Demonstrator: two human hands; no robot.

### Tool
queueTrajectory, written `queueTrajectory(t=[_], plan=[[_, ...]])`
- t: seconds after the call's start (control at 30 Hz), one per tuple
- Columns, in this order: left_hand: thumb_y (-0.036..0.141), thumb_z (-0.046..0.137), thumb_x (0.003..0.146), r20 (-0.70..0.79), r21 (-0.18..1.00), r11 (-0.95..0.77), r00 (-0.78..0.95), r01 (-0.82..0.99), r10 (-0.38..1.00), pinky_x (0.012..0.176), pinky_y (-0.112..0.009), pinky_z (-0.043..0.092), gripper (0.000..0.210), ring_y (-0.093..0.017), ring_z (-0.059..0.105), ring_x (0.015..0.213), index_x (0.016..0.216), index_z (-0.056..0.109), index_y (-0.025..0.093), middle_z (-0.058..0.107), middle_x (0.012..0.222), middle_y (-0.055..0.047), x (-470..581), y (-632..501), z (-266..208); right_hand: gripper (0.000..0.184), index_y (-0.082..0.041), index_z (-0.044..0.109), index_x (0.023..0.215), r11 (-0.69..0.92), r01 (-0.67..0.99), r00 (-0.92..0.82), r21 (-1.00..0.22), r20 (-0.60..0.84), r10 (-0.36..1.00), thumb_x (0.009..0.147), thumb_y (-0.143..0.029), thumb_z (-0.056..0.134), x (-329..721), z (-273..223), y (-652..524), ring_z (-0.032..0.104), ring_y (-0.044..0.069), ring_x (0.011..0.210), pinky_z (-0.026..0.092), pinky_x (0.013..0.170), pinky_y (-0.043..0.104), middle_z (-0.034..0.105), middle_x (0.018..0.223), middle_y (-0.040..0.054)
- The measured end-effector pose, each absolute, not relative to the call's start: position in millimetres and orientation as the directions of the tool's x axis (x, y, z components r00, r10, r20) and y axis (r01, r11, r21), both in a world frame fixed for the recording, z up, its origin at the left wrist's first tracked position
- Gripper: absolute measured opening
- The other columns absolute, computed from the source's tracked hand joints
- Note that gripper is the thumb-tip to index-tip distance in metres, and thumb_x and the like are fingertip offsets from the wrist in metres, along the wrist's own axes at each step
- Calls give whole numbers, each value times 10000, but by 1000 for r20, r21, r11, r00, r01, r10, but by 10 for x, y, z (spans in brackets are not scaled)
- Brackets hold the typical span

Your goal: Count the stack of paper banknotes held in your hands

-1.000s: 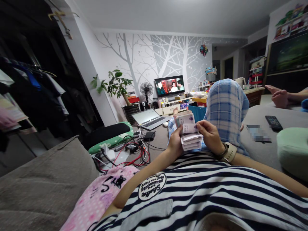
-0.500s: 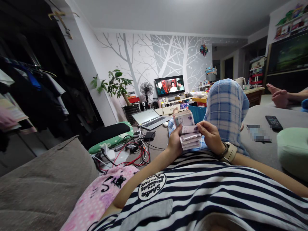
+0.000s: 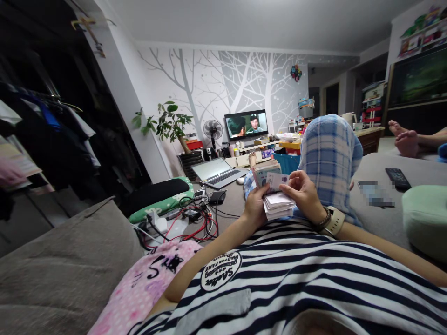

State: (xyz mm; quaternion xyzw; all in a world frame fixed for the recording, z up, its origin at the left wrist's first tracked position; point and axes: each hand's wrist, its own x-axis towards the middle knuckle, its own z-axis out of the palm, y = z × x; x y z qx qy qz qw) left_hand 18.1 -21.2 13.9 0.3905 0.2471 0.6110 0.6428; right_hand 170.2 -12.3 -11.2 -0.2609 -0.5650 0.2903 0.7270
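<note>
My left hand [image 3: 255,207] grips a thick stack of banknotes [image 3: 279,207] over my lap, its thumb pressed on the inner face of the notes. The stack is bent at the middle, with one part standing up and the other hanging toward my body. My right hand [image 3: 303,195] pinches the right edge of the upper banknote [image 3: 277,180], a pale note with a purple mark, between thumb and fingertips. Behind it the edges of other notes show. My left fingers under the stack are hidden.
A laptop [image 3: 218,172] and a white mouse [image 3: 240,180] lie ahead to the left. Tangled cables [image 3: 195,221] and a black box [image 3: 217,197] are nearer. To the right are a phone [image 3: 375,193], a remote control [image 3: 397,179] and a green cushion [image 3: 424,221]. Another person's feet [image 3: 407,139] rest beyond.
The pinched note's angle has changed, and its purple mark now shows more fully. My right hand has shifted slightly, with its fingers higher. The left hand still grips the stack.
</note>
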Motion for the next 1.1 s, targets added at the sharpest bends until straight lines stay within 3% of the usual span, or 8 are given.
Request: queueTrajectory(t=[0.17,0.27,0.43,0.7,1.1], plan=[[174,913,749,206,809,-71,167,-584,964,1130,-535,629,214,-412,830,1193,937,822,127,888,1030,-162,181,-203,111,614,-261,562,779,717,-61,184,-694,698,692,789,-775,897,1712,-114,-128,430,144,619,377,583,304,515,660,-55],[211,918,788,202,800,-50,189,-598,961,1141,-525,627,232,-413,825,1210,978,832,112,884,1061,-182,187,-184,95,636,-257,531,698,724,-28,180,-689,709,682,821,-784,865,1718,-99,-159,383,142,619,343,574,308,467,639,-49],[339,882,907,158,787,17,228,-617,961,1104,-512,651,265,-415,819,1228,1076,832,140,884,1087,-159,177,-153,100,592,-260,581,722,736,-27,152,-676,725,671,854,-774,843,1714,-78,-194,416,163,642,381,587,315,510,654,-30],[357,777,986,115,802,46,228,-595,967,1012,-465,684,289,-373,852,1120,1159,816,128,887,1056,-150,188,-147,129,555,-256,669,774,741,-67,140,-668,729,670,848,-778,840,1702,-73,-196,491,184,688,448,644,329,605,716,-4],[375,822,946,125,806,27,214,-592,969,987,-464,688,382,-369,858,1076,1250,810,143,888,1061,-143,185,-158,138,560,-261,679,786,753,-44,128,-657,744,656,881,-799,801,1707,-83,-191,493,190,686,455,641,330,605,711,-3]])
